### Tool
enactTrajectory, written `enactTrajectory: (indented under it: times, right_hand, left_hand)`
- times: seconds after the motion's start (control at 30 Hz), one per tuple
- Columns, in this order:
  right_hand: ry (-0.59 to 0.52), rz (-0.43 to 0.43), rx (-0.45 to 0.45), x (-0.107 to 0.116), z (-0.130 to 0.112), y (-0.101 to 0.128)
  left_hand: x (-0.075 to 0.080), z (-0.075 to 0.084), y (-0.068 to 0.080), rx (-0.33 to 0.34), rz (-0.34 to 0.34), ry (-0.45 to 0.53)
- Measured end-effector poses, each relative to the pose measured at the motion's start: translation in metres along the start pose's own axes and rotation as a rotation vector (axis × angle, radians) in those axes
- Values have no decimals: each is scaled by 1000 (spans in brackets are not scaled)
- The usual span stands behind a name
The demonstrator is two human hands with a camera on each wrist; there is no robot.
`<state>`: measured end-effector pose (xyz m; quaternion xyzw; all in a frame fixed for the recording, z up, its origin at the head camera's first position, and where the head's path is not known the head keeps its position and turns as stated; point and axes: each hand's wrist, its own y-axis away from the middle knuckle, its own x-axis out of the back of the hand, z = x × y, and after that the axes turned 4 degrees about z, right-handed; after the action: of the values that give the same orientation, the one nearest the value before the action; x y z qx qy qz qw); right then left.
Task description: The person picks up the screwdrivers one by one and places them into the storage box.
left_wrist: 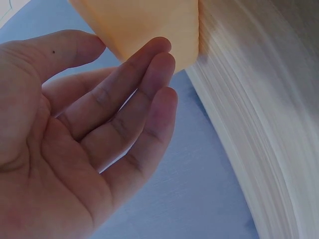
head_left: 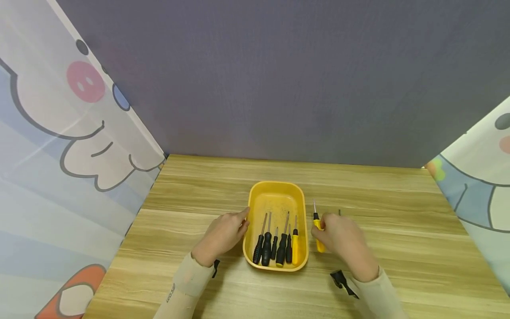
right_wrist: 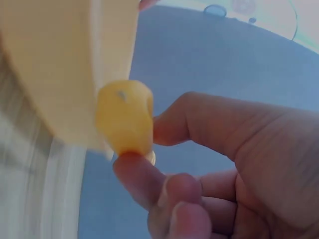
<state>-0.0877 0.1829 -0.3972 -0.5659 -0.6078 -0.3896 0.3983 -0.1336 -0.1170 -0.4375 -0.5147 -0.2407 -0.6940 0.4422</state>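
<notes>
A yellow tray (head_left: 276, 196) sits mid-table and holds several screwdrivers (head_left: 275, 244) with black and yellow handles, tips pointing away. My left hand (head_left: 226, 232) lies beside the tray's left wall, fingers straight, fingertips (left_wrist: 158, 56) touching the tray (left_wrist: 149, 25). My right hand (head_left: 338, 235) is just right of the tray and pinches a yellow-handled screwdriver (head_left: 317, 228) between thumb and fingers. In the right wrist view the handle's butt (right_wrist: 124, 117) shows next to the tray's wall (right_wrist: 55, 69).
A thin dark item (head_left: 339, 212) lies on the wooden table (head_left: 398, 230) beyond my right hand. A grey wall stands behind the table, with cartoon-printed curtains (head_left: 59, 155) on both sides. Bare wood surrounds the tray.
</notes>
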Motion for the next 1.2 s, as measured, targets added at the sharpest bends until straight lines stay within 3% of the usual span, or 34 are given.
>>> enactTrajectory:
  times: [0.27,0.67,0.97,1.2]
  right_hand:
    - [-24,-7,84,-10,-33,-10]
    - [-108,-46,224,-48,-67,-19]
    - [-130,-67,243,-52,-72,-16]
    - [-50,-26,235,-40,-68,-10]
  left_hand:
    - [0,0,0,5,-4,0]
    - [-1,0,0,1,4,12]
    - [-1,-1,1,-9,11,7]
    - [1,-1,1,0,-1,18]
